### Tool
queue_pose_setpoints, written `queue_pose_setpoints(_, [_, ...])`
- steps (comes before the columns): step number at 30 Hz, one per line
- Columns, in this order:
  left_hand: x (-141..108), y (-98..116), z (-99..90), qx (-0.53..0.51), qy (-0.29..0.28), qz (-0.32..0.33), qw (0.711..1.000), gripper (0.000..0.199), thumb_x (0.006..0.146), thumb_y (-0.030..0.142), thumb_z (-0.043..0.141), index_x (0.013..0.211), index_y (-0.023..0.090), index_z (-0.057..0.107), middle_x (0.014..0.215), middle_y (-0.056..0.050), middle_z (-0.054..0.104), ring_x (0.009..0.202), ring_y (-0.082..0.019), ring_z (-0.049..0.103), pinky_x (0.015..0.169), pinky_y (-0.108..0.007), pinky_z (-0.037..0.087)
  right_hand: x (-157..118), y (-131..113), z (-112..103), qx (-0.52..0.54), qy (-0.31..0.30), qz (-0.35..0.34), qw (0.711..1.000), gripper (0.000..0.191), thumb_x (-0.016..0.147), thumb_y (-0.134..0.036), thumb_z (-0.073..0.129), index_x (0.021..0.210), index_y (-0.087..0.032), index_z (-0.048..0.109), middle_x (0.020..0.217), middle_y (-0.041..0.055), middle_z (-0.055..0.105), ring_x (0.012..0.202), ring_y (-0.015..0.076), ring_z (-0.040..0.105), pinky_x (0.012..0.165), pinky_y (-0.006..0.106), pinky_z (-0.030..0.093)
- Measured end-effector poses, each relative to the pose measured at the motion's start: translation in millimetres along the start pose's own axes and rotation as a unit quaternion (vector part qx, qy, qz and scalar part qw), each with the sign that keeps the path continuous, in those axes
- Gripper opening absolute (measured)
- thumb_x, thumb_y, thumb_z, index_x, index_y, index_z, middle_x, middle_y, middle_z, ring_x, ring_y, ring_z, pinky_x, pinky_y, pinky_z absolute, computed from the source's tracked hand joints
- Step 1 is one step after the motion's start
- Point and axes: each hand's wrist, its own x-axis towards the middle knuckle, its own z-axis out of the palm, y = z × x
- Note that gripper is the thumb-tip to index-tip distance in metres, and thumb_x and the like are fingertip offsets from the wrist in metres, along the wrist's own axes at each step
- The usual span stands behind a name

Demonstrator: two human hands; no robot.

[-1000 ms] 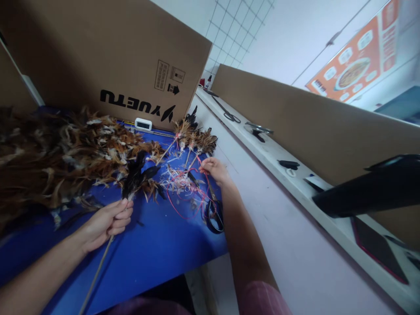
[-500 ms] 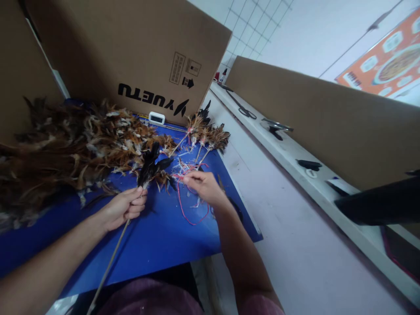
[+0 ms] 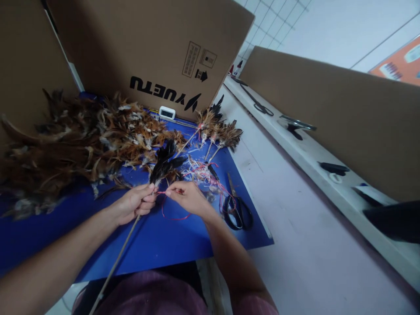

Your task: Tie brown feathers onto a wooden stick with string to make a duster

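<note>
My left hand (image 3: pixel 139 202) is closed around a thin stick (image 3: pixel 122 251) just below the dark feathers (image 3: pixel 163 164) at its upper end. The stick slants down toward my lap. Beside it, my right hand (image 3: pixel 187 197) pinches a pink string (image 3: pixel 175 218), drawn short and taut from the feathered end near my left fingers. A loop of the string hangs below my right hand. Behind that hand lies a tangle of pink and white string scraps (image 3: pixel 205 175). Black-handled scissors (image 3: pixel 236 212) rest to its right on the blue table (image 3: pixel 157 245).
A large heap of brown feathers (image 3: pixel 82 144) covers the table's left and back. Several feather-tipped sticks (image 3: pixel 213 131) lie at the back right. A small white digital display (image 3: pixel 167 113) stands before a cardboard box (image 3: pixel 157 43). Along the right wall, a ledge (image 3: pixel 288 144) holds tools.
My right hand has moved left and down, bringing the pink string close to my left hand. The scissors now show more fully. The view has shifted slightly.
</note>
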Motion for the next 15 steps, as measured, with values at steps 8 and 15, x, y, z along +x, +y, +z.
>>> queue_pose_setpoints(8, [3, -1, 2.8, 0.042, 0.056, -0.002, 0.998, 0.026, 0.084, 0.036, 0.054, 0.070, 0.017, 0.042, 0.052, 0.009, 0.025, 0.037, -0.002, 0.018, 0.033, -0.013, 0.011, 1, -8, 4, -0.040, -0.010, -0.006, 0.999, 0.015, 0.084, -0.026, 0.055, 0.084, -0.021, 0.069, 0.069, -0.0034, 0.062, 0.061, 0.0077, 0.048, 0.060, 0.020, 0.032])
queue_pose_setpoints(15, [2, -4, 3.6, 0.076, 0.061, -0.004, 0.995, 0.032, 0.078, 0.043, 0.062, 0.070, 0.017, 0.045, 0.053, 0.010, 0.023, 0.038, -0.001, 0.016, 0.034, -0.013, 0.011, 2, -7, 14, -0.105, 0.000, -0.007, 0.994, 0.016, 0.086, -0.030, 0.052, 0.087, -0.023, 0.066, 0.077, -0.0016, 0.065, 0.068, 0.0104, 0.053, 0.063, 0.022, 0.033])
